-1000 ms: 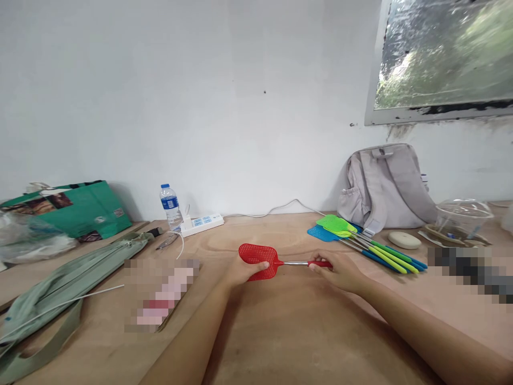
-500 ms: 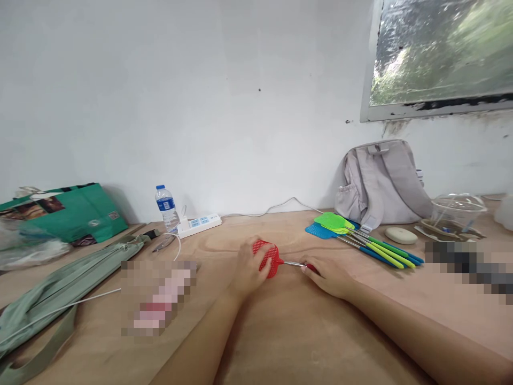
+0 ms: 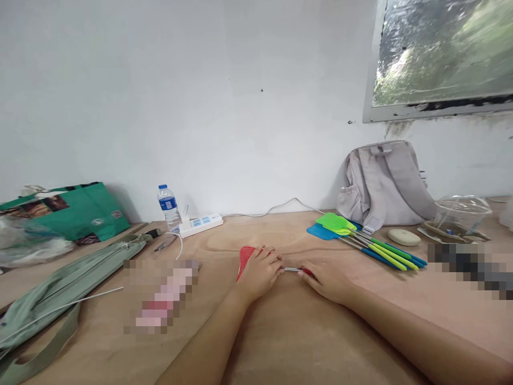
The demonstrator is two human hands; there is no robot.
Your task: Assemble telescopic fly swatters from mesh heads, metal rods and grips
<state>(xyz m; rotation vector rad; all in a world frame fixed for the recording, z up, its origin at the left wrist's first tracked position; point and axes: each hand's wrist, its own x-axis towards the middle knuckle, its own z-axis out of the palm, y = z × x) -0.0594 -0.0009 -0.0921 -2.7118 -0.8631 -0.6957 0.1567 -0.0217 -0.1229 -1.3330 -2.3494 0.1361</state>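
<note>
A red fly swatter point(image 3: 246, 260) lies across the table in front of me, its perforated head to the left. My left hand point(image 3: 262, 271) is closed over the swatter's neck and covers part of the head. Between my hands a short stretch of metal shaft point(image 3: 291, 270) shows. My right hand point(image 3: 326, 279) is wrapped around the red handle, most of which is hidden under the fingers. To the right lies a bundle of fly swatters point(image 3: 377, 247) with green, yellow-green and blue handles, heads overlapping.
At the back left stand a water bottle point(image 3: 170, 208) and a white power strip point(image 3: 201, 224). A green bag point(image 3: 92, 211) and a grey-green cloth bag point(image 3: 80, 272) lie left. On the right are a grey backpack point(image 3: 388, 184), an oval white case point(image 3: 403, 237) and a clear plastic container point(image 3: 460, 211).
My left hand has slid from the swatter's head towards its neck. The red head now shows farther left. My right hand keeps its hold on the handle.
</note>
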